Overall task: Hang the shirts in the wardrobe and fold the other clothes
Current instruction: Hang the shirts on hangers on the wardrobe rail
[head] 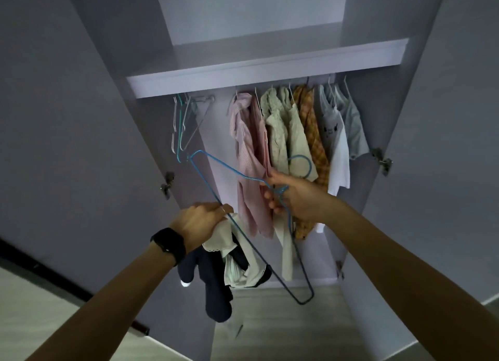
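I look up into an open wardrobe (264,87). My right hand (294,195) grips a blue wire hanger (229,168) near its neck; the hook (305,166) curls above my knuckles and the frame slants down to the lower middle. My left hand (199,220), with a black watch on the wrist, holds a bunched navy and white garment (221,268) that dangles below it, just left of the hanger's long bar. Several shirts hang under the shelf: a pink striped one (251,158), a pale floral one (280,139), an orange checked one (313,133) and white ones (337,133).
Empty wire hangers (183,123) hang at the left end of the rail. Both wardrobe doors stand open, with hinges (167,185) at the left and hinges (383,162) at the right. There is a gap on the rail between the empty hangers and the pink shirt.
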